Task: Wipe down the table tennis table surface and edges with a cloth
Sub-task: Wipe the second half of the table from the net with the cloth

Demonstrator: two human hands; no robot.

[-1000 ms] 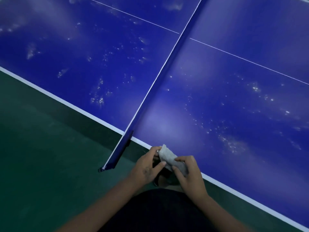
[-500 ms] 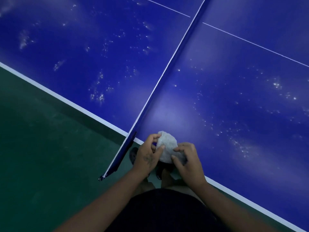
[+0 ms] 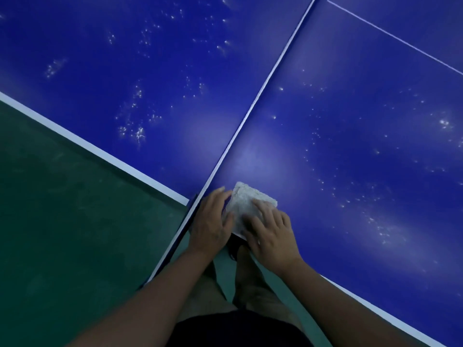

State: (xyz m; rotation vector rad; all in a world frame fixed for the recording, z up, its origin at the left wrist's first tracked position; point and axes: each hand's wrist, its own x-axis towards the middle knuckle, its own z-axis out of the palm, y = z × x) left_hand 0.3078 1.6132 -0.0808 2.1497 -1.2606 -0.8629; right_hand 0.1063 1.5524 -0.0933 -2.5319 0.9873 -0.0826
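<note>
A folded whitish cloth (image 3: 246, 199) lies flat on the blue table tennis table (image 3: 338, 151), close to its near white edge and just right of the net. My right hand (image 3: 271, 230) presses on the cloth with spread, straight fingers. My left hand (image 3: 211, 221) rests at the cloth's left side by the net's end, fingers extended and touching the cloth's edge. Pale dusty specks dot both halves of the table top.
The net (image 3: 253, 106) runs diagonally from top right down to its clamp bracket (image 3: 175, 242), which sticks out past the table edge. Green floor (image 3: 75, 234) fills the left. My legs and feet stand below the table edge.
The cloth went from being held up and bunched between both hands to lying flat on the table. Both hands moved forward onto the surface; the view tilted down and closer.
</note>
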